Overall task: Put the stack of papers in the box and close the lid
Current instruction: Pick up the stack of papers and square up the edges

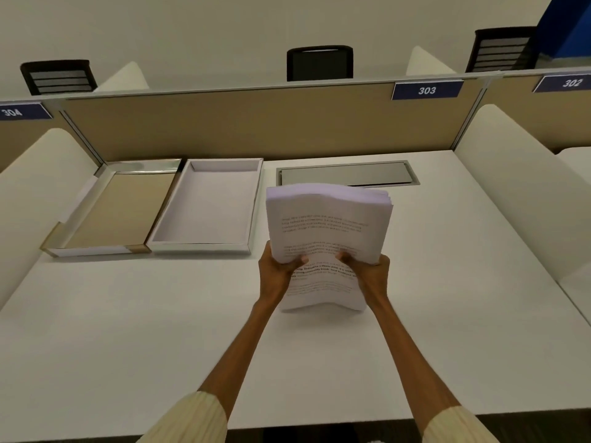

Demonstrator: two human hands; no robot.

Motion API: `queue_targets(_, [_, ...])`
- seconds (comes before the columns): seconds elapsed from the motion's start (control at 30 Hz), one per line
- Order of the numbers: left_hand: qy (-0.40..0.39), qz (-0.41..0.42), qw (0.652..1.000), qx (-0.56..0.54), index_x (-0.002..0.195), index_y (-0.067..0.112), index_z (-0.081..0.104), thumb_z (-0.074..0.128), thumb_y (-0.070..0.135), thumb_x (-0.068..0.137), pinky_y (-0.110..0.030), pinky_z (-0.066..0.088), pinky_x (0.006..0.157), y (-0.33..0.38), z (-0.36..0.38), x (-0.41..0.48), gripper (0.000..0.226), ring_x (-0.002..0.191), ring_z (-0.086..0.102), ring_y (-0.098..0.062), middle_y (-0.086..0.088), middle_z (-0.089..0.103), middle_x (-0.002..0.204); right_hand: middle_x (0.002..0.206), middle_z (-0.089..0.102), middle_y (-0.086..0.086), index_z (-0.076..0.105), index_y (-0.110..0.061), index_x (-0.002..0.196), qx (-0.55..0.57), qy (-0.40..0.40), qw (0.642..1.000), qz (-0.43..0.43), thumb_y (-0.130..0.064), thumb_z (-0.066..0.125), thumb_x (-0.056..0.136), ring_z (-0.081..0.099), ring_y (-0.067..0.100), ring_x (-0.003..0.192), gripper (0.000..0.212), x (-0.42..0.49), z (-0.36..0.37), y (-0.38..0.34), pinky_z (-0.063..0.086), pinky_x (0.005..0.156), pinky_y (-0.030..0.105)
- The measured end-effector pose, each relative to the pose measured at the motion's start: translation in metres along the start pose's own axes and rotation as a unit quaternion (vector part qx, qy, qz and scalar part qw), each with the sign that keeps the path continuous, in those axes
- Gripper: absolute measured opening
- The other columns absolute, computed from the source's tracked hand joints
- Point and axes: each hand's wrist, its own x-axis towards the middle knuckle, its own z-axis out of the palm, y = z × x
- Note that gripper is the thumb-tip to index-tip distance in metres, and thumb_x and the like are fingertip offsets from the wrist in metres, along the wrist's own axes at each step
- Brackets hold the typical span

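A thick stack of printed white papers is held above the desk, its far end bowed upward. My left hand grips its left side and my right hand grips its right side, thumbs on top. To the left, near the partition, the open white box lies with nothing inside. Its lid lies upside down directly left of the box, touching it, with a tan inner face.
The white desk is bounded by a tan partition at the back and white curved dividers on both sides. A metal cable flap sits behind the papers. Black chairs stand beyond the partition.
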Motion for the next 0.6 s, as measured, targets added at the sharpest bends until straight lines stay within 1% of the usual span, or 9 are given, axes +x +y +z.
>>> queue_targets(0.07, [0.003, 0.015, 1.000, 0.009, 0.109, 0.026, 0.056, 0.086, 0.031, 0.064, -0.027, 0.064, 0.069, 0.002, 0.000, 0.003, 0.054, 0.091, 0.072, -0.007, 0.011, 0.070, 0.102, 0.083, 0.079, -0.003, 0.078, -0.028, 0.084, 0.019, 0.005, 1.000, 0.002, -0.026, 0.090, 0.060, 0.076, 0.020, 0.071, 0.027, 0.000, -0.001, -0.002, 0.060, 0.057, 0.027])
queue_targets(0.1, [0.004, 0.024, 1.000, 0.009, 0.108, 0.028, 0.056, 0.086, 0.029, 0.064, -0.024, 0.063, 0.068, 0.002, 0.000, 0.002, 0.054, 0.092, 0.071, -0.006, 0.015, 0.070, 0.100, 0.084, 0.079, -0.002, 0.078, -0.027, 0.085, 0.027, 0.003, 1.000, 0.003, -0.025, 0.090, 0.060, 0.076, 0.020, 0.072, 0.028, -0.001, -0.003, -0.001, 0.061, 0.058, 0.028])
queue_targets(0.17, [0.008, 0.022, 1.000, 0.001, 0.113, 0.019, 0.056, 0.087, 0.023, 0.064, -0.025, 0.063, 0.071, -0.005, -0.002, -0.001, 0.058, 0.097, 0.071, -0.011, 0.016, 0.071, 0.102, 0.084, 0.079, -0.006, 0.078, -0.029, 0.084, 0.021, 0.000, 1.000, -0.002, -0.021, 0.090, 0.060, 0.076, 0.015, 0.074, 0.028, -0.004, -0.005, 0.005, 0.060, 0.059, 0.025])
queue_targets(0.27, [0.025, 0.010, 1.000, -0.016, 0.118, 0.004, 0.057, 0.088, 0.024, 0.061, -0.036, 0.064, 0.075, -0.017, -0.005, -0.006, 0.069, 0.100, 0.070, -0.022, -0.002, 0.071, 0.109, 0.085, 0.079, -0.011, 0.078, -0.033, 0.085, 0.001, -0.019, 1.000, -0.011, -0.020, 0.089, 0.060, 0.075, 0.010, 0.076, 0.030, -0.012, -0.004, 0.011, 0.059, 0.060, 0.021])
queue_targets(0.33, [0.025, 0.006, 1.000, -0.015, 0.118, 0.003, 0.057, 0.088, 0.025, 0.060, -0.039, 0.064, 0.075, -0.018, -0.005, -0.004, 0.069, 0.101, 0.070, -0.024, -0.006, 0.071, 0.110, 0.086, 0.079, -0.011, 0.077, -0.032, 0.086, -0.001, -0.018, 1.000, -0.014, -0.017, 0.089, 0.061, 0.075, 0.011, 0.077, 0.031, -0.010, -0.004, 0.014, 0.059, 0.061, 0.021])
queue_targets(0.4, [0.016, 0.007, 1.000, -0.007, 0.118, 0.007, 0.058, 0.088, 0.022, 0.063, -0.034, 0.064, 0.074, -0.014, -0.004, -0.001, 0.065, 0.101, 0.071, -0.021, 0.000, 0.072, 0.109, 0.086, 0.079, -0.010, 0.077, -0.030, 0.086, 0.000, -0.012, 1.000, -0.005, -0.019, 0.090, 0.061, 0.075, 0.011, 0.076, 0.030, -0.007, -0.004, 0.013, 0.059, 0.060, 0.021])
queue_targets(0.5, [0.021, -0.018, 0.999, 0.028, 0.114, 0.016, 0.059, 0.090, 0.036, 0.061, -0.022, 0.061, 0.064, -0.006, -0.002, -0.001, 0.064, 0.090, 0.073, -0.012, 0.008, 0.073, 0.101, 0.083, 0.079, -0.005, 0.077, -0.025, 0.083, 0.000, -0.004, 1.000, 0.031, -0.033, 0.094, 0.054, 0.077, 0.017, 0.071, 0.034, -0.002, -0.004, 0.011, 0.060, 0.056, 0.025])
queue_targets(0.53, [0.027, -0.032, 0.998, 0.046, 0.111, 0.017, 0.059, 0.089, 0.044, 0.059, -0.023, 0.062, 0.062, -0.003, -0.002, -0.001, 0.066, 0.084, 0.074, -0.012, 0.007, 0.073, 0.099, 0.080, 0.079, -0.004, 0.076, -0.022, 0.081, -0.004, -0.002, 0.999, 0.050, -0.039, 0.095, 0.050, 0.077, 0.019, 0.069, 0.039, 0.001, -0.004, 0.010, 0.060, 0.054, 0.026])
queue_targets(0.6, [0.039, -0.061, 0.994, 0.086, 0.110, 0.016, 0.058, 0.085, 0.058, 0.056, -0.033, 0.064, 0.063, 0.000, -0.004, -0.001, 0.074, 0.078, 0.075, -0.016, 0.001, 0.073, 0.100, 0.076, 0.079, -0.005, 0.073, -0.020, 0.083, -0.023, -0.012, 0.996, 0.085, -0.048, 0.094, 0.045, 0.077, 0.019, 0.065, 0.051, 0.008, -0.001, 0.007, 0.059, 0.051, 0.027])
